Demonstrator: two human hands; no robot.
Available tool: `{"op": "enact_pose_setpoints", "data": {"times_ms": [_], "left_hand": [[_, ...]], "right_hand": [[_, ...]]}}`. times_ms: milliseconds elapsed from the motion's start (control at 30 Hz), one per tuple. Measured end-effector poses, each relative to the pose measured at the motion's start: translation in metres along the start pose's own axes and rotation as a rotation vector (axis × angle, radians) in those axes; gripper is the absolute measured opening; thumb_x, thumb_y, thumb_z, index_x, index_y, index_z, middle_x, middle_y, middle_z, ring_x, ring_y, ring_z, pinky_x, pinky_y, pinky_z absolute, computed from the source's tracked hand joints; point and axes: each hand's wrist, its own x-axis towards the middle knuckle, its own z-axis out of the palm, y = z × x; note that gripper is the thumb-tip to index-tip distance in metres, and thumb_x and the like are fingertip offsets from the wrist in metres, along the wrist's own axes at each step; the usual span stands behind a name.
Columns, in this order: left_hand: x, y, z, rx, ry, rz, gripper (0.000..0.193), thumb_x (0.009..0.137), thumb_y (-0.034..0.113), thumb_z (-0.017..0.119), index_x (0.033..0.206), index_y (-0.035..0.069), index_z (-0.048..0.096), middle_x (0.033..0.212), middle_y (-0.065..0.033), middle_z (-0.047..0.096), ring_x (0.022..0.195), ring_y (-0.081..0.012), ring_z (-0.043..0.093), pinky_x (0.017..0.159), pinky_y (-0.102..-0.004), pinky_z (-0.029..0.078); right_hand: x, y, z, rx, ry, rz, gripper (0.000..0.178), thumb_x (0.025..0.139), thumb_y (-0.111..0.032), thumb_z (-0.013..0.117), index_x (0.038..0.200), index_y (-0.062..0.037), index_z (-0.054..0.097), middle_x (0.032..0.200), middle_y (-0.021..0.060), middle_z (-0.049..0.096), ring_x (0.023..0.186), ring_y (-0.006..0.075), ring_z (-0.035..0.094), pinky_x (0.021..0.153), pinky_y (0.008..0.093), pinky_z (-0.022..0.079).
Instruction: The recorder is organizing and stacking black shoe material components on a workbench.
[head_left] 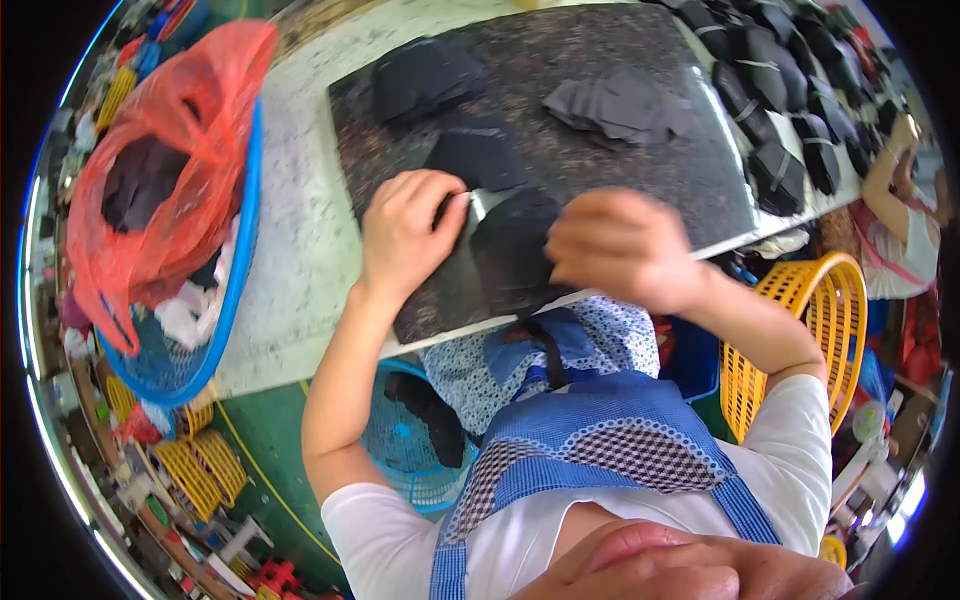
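On a dark speckled stone slab (pixel 690 165) lie several black fabric pieces. My left hand (pixel 408 228) is curled at the slab's left side, thumb and forefinger closing together beside the middle black piece (pixel 478 158). What they pinch, if anything, is too small to make out. Nearest me lies another black piece (pixel 512 255), its outer edge rounded. My right hand (pixel 628 248) is over the slab's near right part, just right of that piece, its fingers smeared by motion. Farther back are a black stack (pixel 425 78) and a spread of dark grey pieces (pixel 618 105).
Tied black bundles (pixel 765 80) crowd the table's far right, near another person's arm (pixel 885 185). A yellow basket (pixel 790 340) stands by my right elbow. At left, a red plastic bag (pixel 215 110) sits in a blue basket (pixel 243 250). A light-blue basket (pixel 400 440) is below the table.
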Motion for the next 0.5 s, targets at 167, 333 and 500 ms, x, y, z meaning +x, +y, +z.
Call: {"op": "enact_pose_setpoints", "data": {"times_ms": [167,333,500], "left_hand": [[0.036,0.021,-0.003,-0.077,-0.063,-0.027,0.018,0.085,0.016,0.077,0.097,0.006,0.069,0.098,-0.0072,0.070,0.094,-0.0297,0.067,0.084,-0.0416,0.053],[0.091,0.046,0.042,-0.024,-0.150,0.285,0.052,0.082,0.021,0.081,0.129,0.011,0.062,0.130,-0.0131,0.063,0.122,-0.0328,0.060,0.101,-0.0422,0.050],[0.124,0.034,0.081,0.000,-0.171,0.404,0.042,0.089,0.020,0.075,0.128,0.010,0.064,0.120,-0.0138,0.067,0.115,-0.0330,0.065,0.097,-0.0388,0.052]], "right_hand": [[-0.019,0.016,-0.019,0.067,0.277,0.418,0.030,0.082,-0.015,0.081,0.109,-0.0052,0.071,0.109,0.0108,0.070,0.104,0.0301,0.066,0.090,0.0401,0.053],[-0.076,0.098,-0.031,-0.072,0.293,0.905,0.065,0.085,-0.015,0.072,0.144,-0.0053,0.048,0.128,0.0174,0.066,0.121,0.0360,0.059,0.104,0.0433,0.045],[-0.061,0.093,-0.028,0.394,0.292,0.923,0.063,0.091,-0.018,0.070,0.147,-0.0049,0.045,0.127,0.0147,0.066,0.121,0.0289,0.060,0.108,0.0373,0.043]]}}
